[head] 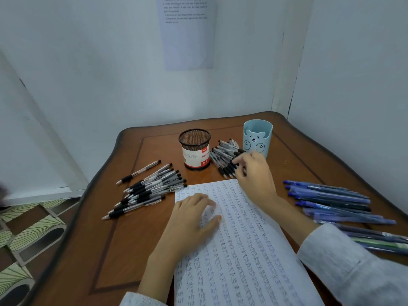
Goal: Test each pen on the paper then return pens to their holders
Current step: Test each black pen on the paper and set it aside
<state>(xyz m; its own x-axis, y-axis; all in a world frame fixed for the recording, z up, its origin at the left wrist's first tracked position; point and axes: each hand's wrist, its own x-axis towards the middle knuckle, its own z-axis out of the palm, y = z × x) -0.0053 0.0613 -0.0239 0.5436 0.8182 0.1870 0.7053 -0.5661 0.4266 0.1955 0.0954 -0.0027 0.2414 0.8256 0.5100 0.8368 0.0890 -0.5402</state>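
Note:
A lined paper [242, 250] covered in small test marks lies at the front middle of the table. My left hand [189, 219] rests flat on its upper left part, fingers spread. My right hand [256, 177] reaches past the paper's far edge into a pile of black pens [221, 154], where its curled fingertips close on one black pen [240, 151]. Behind that pile stand a black mesh holder [194, 149] with a red and white label and a light blue bear cup [257, 138]. No pens show above either rim.
A second pile of black pens [150, 191] lies left of the paper, with one pen [139, 172] apart from it. Several blue pens [331, 199] lie at the right edge. The brown wooden table [132, 239] stands in a corner between white walls.

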